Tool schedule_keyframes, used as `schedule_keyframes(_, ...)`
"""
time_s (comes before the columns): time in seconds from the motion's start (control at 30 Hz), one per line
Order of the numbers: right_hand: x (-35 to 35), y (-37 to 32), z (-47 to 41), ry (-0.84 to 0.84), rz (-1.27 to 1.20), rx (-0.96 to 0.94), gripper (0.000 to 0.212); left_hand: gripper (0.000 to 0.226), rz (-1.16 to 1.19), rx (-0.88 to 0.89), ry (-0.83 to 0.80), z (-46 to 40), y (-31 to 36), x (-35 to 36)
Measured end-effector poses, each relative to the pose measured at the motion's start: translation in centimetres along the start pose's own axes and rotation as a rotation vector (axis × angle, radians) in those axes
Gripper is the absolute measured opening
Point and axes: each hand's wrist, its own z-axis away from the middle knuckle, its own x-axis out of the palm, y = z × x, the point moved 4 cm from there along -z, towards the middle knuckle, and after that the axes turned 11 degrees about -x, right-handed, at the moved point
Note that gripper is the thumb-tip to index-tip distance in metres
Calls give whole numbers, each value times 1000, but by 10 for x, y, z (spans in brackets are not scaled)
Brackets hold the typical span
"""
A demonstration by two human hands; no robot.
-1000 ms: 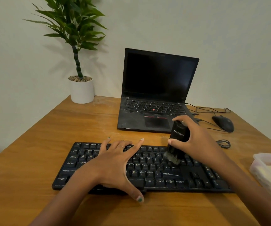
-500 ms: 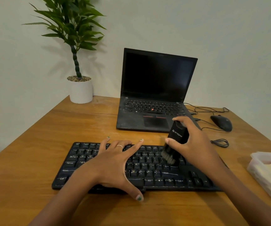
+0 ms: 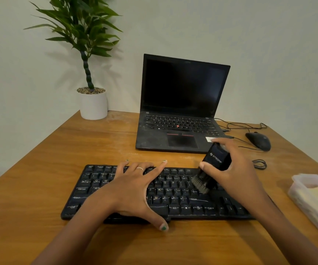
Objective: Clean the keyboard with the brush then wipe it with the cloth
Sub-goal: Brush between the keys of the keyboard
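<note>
A black keyboard (image 3: 175, 196) lies across the wooden desk in front of me. My left hand (image 3: 133, 190) rests flat on its left half with fingers spread and the thumb over the front edge. My right hand (image 3: 234, 171) grips a black brush (image 3: 214, 162) by its body, bristles tilted down and to the left, touching the keys on the right side of the keyboard. A yellow cloth (image 3: 315, 196) lies in a clear plastic container (image 3: 307, 205) at the right edge of the desk.
An open black laptop (image 3: 181, 104) stands behind the keyboard. A black mouse (image 3: 258, 140) with loose cables lies at the back right. A potted plant in a white pot (image 3: 93, 104) stands at the back left corner. The wall is close behind the desk.
The brush and my right hand have shifted slightly along the right-hand keys. My left hand has stayed flat on the keyboard.
</note>
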Motion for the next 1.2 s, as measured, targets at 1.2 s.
schedule_keyframes(1.2, -4, -11, 17, 15, 162, -103, 58, 130, 12, -23, -20, 4, 4, -4)
